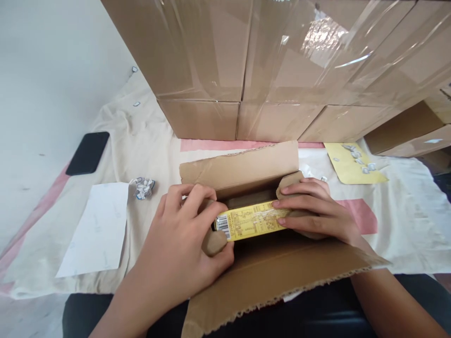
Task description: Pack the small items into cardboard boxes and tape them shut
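An open cardboard box stands in front of me, its long flaps spread to the far and near sides. A yellow printed carton with a barcode at its left end lies in its opening. My left hand is closed around the left end flap, its index finger against the carton's left end. My right hand is bent over the right end flap, with fingertips on the yellow carton's right end. The right thumb and the carton's lower part are hidden.
Behind the box rises a stack of taped cardboard boxes. On the cloth at left lie a black phone, a white paper sheet and a crumpled scrap. A yellow sheet with small scraps lies at right.
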The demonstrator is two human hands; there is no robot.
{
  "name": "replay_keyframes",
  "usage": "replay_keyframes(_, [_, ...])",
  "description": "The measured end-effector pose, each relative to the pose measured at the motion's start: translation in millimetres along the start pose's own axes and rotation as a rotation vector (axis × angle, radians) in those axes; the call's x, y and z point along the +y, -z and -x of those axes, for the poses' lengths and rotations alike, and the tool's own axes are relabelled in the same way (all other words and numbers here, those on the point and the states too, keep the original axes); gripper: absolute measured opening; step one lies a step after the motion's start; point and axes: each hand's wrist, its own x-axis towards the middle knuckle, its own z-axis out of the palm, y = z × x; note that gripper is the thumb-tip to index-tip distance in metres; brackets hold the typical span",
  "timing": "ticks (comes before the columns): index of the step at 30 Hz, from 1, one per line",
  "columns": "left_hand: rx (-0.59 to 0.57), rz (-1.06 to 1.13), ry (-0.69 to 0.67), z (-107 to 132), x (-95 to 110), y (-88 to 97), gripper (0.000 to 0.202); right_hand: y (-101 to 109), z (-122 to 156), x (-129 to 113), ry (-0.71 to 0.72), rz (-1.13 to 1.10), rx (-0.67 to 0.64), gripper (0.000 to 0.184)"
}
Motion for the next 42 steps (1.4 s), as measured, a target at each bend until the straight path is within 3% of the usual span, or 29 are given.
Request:
replay_keyframes(7, [0.011, -0.007, -0.016, 0.7, -0.7, 0.8, 0.024, -4.7, -1.7, -21.4, -0.163, -0.153, 0.160, 0.038])
replay_keyframes(13, [0.008, 0.004, -0.055, 1.3, -3.2, -0.6, 0.029, -2.0, -0.2, -20.1, -0.154, -0.191, 0.109, 0.040])
replay_keyframes(20, [0.014, 0.016, -0.058, 0.0, -2.6, 0.3, 0.034, -7.1, 0.9, -18.2, -0.139, -0.212, 0.163, 0.037])
replay_keyframes(27, [0.007, 0.008, -0.043, 0.2, -3.3, -1.6, 0.031, -1.7, -0.4, -18.6, -0.167, -0.175, 0.094, 0.035])
replay_keyframes(34, [-0.023, 0.029, -0.029, 1.4, -5.3, -0.6, 0.035, -6.2, -0.2, -18.5, -0.163, -0.183, 0.165, 0.032])
replay_keyframes(42, [-0.031, 0.084, -0.027, 1.0, -11.9, -1.4, 0.040, 2.3, 2.8, -18.0, -0.173, -0.163, 0.066, 0.034])
